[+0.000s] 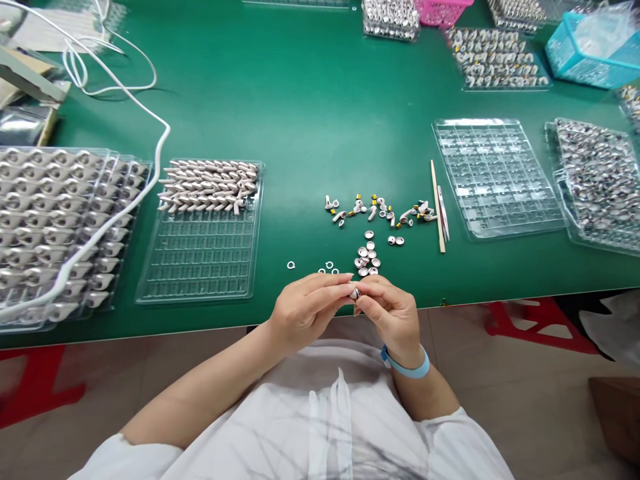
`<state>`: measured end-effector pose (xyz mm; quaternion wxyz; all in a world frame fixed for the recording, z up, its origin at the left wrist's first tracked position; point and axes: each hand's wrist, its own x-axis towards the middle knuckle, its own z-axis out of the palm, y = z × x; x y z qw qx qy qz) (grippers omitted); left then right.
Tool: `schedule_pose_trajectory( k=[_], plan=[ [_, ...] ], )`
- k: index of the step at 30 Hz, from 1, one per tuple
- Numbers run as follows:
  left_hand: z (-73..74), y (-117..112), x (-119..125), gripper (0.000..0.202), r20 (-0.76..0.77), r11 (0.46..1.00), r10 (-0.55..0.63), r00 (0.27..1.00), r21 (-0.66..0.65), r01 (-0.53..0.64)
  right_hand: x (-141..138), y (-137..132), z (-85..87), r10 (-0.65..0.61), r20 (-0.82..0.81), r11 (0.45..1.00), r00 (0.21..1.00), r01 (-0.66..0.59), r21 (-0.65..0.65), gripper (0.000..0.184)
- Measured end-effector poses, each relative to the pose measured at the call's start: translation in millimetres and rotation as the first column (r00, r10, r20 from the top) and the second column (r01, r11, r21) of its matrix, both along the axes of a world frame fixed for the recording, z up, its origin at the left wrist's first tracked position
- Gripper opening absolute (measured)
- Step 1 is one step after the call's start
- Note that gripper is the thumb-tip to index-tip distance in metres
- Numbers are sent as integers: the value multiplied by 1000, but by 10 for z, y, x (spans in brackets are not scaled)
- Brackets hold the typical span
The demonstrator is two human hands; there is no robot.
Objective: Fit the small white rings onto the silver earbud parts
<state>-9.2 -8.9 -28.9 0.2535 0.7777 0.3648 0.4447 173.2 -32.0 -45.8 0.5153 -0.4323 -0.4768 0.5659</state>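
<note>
My left hand [307, 308] and my right hand [387, 313] meet at the near edge of the green table [300, 100], fingertips pinched together on one small white earbud part [355, 292]. Just beyond them lies a cluster of small round caps [367, 257] and a few loose rings [327, 267]. Farther back is a scatter of white earbud shells [380, 210] with yellow bits. A blue band circles my right wrist.
A clear tray [200, 260] partly filled with white shells sits at left, with stacked full trays [60, 227] and a white cable [150, 160] beyond. An empty clear tray [495, 177], a wooden stick [437, 210], tweezers [443, 213] and more filled trays lie right. Baskets stand at the back.
</note>
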Motion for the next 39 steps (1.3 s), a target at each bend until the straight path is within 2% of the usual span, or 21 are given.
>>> schedule_pose_trajectory(
  k=[5,13,24,30,39],
  plan=[
    [7,0,4,22,17,998,-27,999,-52,28,7,7,38,20,23,1000,1000,-20,-2,17],
    [44,21,-23,20,33,999,-34,999,0,34,10,14,75,54,17,997,998,-53,-54,18],
    [-3,8,-52,26,19,998,-66,998,8,66,13,19,159,41,33,999,999,-40,-19,15],
    [44,16,-47,25,-11,997,-73,997,38,73,28,24,120,56,-31,997,998,-58,-52,18],
    [19,7,-39,22,-7,997,-57,998,55,58,46,1,31,78,-82,989,994,-88,-119,17]
  ],
)
